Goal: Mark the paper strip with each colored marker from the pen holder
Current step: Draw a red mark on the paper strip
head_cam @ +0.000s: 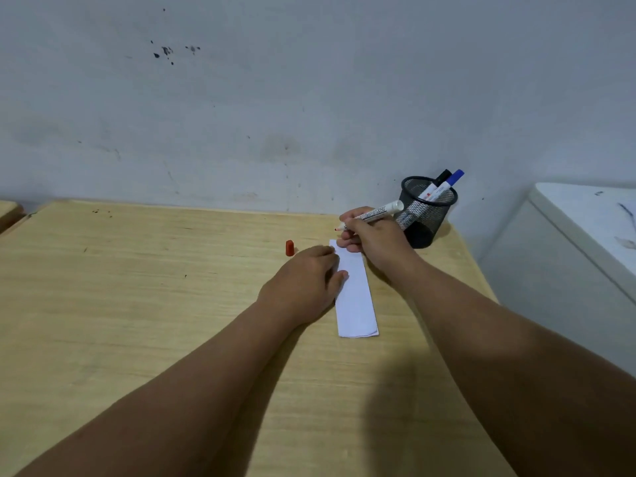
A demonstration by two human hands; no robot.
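A white paper strip (356, 297) lies lengthwise on the wooden table (137, 287). My left hand (304, 280) rests flat on its left edge, fingers spread and pressing it down. My right hand (373, 235) grips an uncapped red marker (375, 214), its red tip pointing left just above the strip's far end. The marker's red cap (289, 247) stands on the table to the left of the strip. A black mesh pen holder (426, 215) stands behind my right hand, with a blue-capped marker (449, 182) and a black-capped marker (442, 176) inside.
The table ends at a stained grey wall (309, 98) just behind the holder. A white cabinet or appliance (585, 235) stands to the right of the table, beyond its right edge.
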